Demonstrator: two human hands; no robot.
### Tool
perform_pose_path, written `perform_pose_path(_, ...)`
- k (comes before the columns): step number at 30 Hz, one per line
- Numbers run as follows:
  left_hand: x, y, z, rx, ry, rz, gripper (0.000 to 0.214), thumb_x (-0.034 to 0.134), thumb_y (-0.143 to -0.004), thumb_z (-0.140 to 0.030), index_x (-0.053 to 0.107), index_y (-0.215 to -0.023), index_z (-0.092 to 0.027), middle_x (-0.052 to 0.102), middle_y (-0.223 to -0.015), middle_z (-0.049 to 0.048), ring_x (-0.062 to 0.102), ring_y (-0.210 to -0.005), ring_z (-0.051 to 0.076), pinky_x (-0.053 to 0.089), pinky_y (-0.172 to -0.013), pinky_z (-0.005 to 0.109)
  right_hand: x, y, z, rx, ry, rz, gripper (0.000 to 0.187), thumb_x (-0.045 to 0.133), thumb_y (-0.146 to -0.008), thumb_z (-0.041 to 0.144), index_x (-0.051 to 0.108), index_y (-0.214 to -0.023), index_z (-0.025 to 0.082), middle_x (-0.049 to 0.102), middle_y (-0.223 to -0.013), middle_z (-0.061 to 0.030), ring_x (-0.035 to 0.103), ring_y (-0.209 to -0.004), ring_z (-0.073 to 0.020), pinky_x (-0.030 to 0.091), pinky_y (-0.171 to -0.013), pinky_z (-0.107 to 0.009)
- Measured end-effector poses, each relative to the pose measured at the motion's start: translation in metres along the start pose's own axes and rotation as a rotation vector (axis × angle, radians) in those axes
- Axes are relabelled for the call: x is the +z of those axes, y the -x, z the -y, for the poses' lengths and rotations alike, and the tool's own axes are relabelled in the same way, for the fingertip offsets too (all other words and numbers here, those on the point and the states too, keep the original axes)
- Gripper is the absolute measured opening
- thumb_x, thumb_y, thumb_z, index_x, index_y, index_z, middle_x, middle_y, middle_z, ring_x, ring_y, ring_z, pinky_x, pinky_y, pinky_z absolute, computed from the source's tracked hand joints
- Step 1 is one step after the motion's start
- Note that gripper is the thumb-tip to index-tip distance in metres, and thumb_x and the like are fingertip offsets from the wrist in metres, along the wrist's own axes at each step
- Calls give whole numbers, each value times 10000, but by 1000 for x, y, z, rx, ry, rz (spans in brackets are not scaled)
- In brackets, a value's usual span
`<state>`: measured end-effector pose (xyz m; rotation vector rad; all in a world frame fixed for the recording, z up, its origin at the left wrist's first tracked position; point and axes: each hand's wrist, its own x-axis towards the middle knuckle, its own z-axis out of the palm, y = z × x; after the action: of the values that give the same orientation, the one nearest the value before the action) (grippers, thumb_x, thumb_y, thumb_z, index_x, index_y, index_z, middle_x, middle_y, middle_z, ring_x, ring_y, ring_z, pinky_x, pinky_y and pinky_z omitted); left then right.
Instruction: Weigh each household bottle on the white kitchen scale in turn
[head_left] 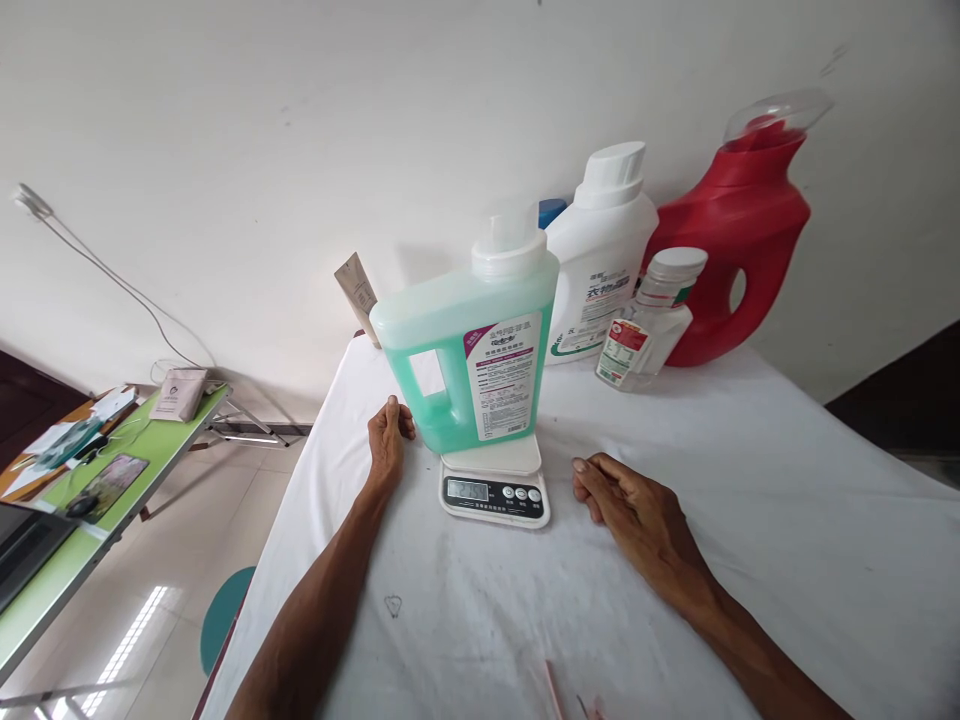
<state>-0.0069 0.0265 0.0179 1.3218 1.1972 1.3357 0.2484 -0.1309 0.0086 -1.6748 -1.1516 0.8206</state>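
Observation:
A translucent green detergent jug (450, 300) with a clear-white cap stands upright on a small white digital kitchen scale (495, 510). Dark digits show on the scale's display, too small to read surely. My left hand (387, 440) rests on the cloth just left of the jug, its fingers curled in a loose fist, apart from the scale. To the right of the scale lies my right hand (631, 505), fingers folded in with the thumb against them. Nothing shows in either hand, and neither touches the jug.
Behind are a white laundry bottle (600, 240), a clear jar (652, 335), a red jug (739, 220) and a tan tube (355, 285) by the wall. White cloth (480, 620) covers the table. At left, a green table (150, 450) bears a phone and papers; a teal stool (225, 610) stands below.

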Motion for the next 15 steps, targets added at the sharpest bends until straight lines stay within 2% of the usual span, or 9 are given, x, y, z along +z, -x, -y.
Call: perform_pose_path(15,-1,-1,2,31,-29,17,569,527,-932,-667,529,-627,-187,494,-529,-16,447,-518,115,373,-552,266,0,0,-3,15,10,19,511,455,-948,679,517,-707,233,519,-585,17,487,-558,-143,379,-537,-258)
